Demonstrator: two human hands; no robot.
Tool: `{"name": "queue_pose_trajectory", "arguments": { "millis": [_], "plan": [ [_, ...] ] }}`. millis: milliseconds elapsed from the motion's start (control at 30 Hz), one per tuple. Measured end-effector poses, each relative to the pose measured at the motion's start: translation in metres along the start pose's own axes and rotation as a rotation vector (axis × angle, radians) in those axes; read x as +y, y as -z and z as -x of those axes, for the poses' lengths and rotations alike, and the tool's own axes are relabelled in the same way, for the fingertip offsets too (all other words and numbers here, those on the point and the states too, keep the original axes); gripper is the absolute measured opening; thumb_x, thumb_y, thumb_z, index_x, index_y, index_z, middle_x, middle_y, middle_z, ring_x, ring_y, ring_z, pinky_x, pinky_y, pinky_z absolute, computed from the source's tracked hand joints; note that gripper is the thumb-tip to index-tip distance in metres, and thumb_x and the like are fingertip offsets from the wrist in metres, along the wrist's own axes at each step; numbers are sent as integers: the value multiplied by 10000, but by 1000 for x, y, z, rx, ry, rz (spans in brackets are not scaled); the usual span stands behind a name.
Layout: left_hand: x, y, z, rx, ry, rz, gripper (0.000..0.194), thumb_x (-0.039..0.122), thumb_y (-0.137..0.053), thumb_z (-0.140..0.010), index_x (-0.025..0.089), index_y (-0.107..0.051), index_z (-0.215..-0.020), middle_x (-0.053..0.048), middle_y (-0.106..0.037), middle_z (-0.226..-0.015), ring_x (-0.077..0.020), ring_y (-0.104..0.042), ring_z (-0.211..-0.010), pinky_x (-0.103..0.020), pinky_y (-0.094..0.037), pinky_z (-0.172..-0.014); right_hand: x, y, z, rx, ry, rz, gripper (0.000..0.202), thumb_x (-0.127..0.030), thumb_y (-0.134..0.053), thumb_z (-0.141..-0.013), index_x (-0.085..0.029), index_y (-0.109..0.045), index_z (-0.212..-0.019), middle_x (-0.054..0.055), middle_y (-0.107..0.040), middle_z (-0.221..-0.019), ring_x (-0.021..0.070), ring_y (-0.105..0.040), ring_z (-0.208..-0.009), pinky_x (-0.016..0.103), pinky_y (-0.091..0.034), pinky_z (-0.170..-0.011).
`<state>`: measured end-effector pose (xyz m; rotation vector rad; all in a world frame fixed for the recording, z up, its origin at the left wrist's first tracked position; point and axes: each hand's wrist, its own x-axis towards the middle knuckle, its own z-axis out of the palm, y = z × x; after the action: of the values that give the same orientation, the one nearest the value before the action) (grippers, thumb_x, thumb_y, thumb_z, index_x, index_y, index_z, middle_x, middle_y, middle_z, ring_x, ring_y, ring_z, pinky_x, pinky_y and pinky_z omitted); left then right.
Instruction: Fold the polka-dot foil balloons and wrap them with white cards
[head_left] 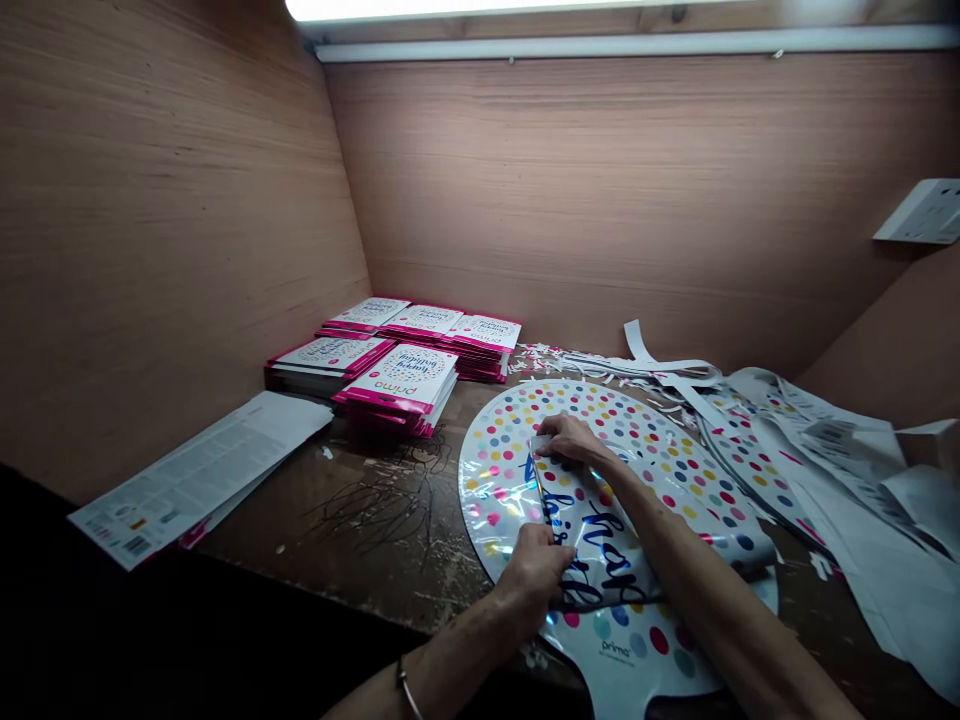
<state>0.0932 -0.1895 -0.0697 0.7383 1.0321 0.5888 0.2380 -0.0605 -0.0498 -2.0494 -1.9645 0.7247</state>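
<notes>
A flat foil balloon [600, 520] with coloured dots and blue lettering lies partly folded over on itself. Beneath it is a round, dotted foil sheet [487, 440] with a tail at the front; whether this is a second balloon I cannot tell. My left hand [534, 568] pinches the folded balloon's left edge near its front corner. Farther back, my right hand [568, 438] grips the same edge at its far corner, the forearm reaching across the balloon. Both hands are closed, with some fingertips hidden.
Packets of pink-and-white printed cards [405, 375] stand stacked at the back left. A long printed card sheet [217, 470] overhangs the table's left edge. White paper strips [675, 370] and scraps lie behind, with loose dotted sheets [847, 470] at right. Wooden panels [600, 200] enclose the table.
</notes>
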Motion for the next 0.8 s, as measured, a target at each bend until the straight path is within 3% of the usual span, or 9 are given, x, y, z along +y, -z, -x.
{"name": "queue_pose_trajectory", "arguments": {
  "millis": [133,300,433,533,633,700,767,800],
  "plan": [
    [1,0,-1,-35,5,-17,82,140,-601,-596,100,-530,-611,5,-512,-472,-76,-435,-350,-178,-342,-361,-7,0,-3,-53,33,46,208,-315,-739,-577,-183,-666,-721,25,-652,-761,224,-582,-832,308,-385,-753],
    [-8,3,-2,-71,0,-38,90,167,-591,-606,96,-553,-646,-4,-526,-502,-94,-472,-394,-190,-367,-385,-9,3,0,12,140,50,159,-224,-741,-546,-172,-633,-651,28,-641,-893,205,-556,-862,261,-388,-713],
    [-4,8,5,-71,-208,-190,139,203,-607,-664,120,-603,-776,-29,-610,-662,-157,-590,-625,-221,-462,-541,-17,43,16,117,200,-8,90,-194,-667,-628,-149,-602,-673,10,-622,-738,146,-557,-697,209,-395,-588],
    [28,16,11,-16,-483,-410,203,216,-631,-688,168,-625,-885,-29,-647,-783,-185,-599,-804,-236,-477,-684,-34,97,45,384,301,-86,81,-209,-601,-705,-137,-575,-732,-2,-589,-723,121,-538,-687,192,-398,-581],
    [78,33,12,-1,-780,-598,242,203,-676,-657,187,-648,-896,-40,-657,-882,-202,-581,-914,-253,-448,-805,-52,135,92,806,544,-154,129,-260,-577,-754,-144,-576,-812,-12,-568,-706,103,-526,-643,198,-405,-565],
    [108,51,13,-96,-877,-753,151,220,-685,-656,174,-673,-799,-51,-663,-849,-208,-591,-874,-260,-442,-811,-56,130,127,932,724,-62,143,-244,-532,-803,-176,-577,-921,-8,-580,-732,104,-530,-639,221,-419,-582],
    [129,72,16,-196,-887,-855,106,258,-656,-697,157,-684,-710,-65,-671,-811,-207,-607,-813,-265,-455,-771,-49,100,155,906,889,101,170,-176,-455,-849,-209,-574,-966,4,-582,-727,119,-529,-644,252,-422,-592],
    [136,81,18,-191,-887,-853,149,280,-628,-726,148,-687,-694,-72,-676,-795,-206,-614,-782,-268,-465,-744,-43,79,165,858,969,173,185,-147,-434,-857,-214,-576,-956,11,-577,-704,130,-523,-638,263,-417,-578]
  ]
}}
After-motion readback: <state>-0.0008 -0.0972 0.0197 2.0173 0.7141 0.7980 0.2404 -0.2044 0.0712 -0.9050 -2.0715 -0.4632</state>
